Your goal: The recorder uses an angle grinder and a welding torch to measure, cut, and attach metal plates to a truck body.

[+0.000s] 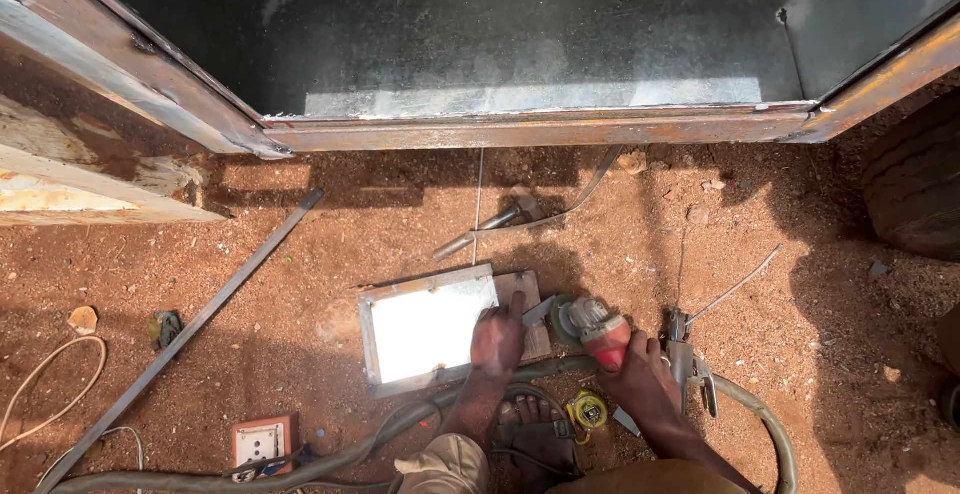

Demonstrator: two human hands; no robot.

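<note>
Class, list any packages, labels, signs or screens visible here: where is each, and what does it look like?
No packages, signs or screens show.
Yellow round tape measure: on the red dirt between the left hand and right hand; a small label on its face, too small to make out.

Both forearms bare — no sleeves, gloves or wrist items. Tan trousers [445,464] cover the knees. One foot wears an open sandal [530,434] — dark straps.
</note>
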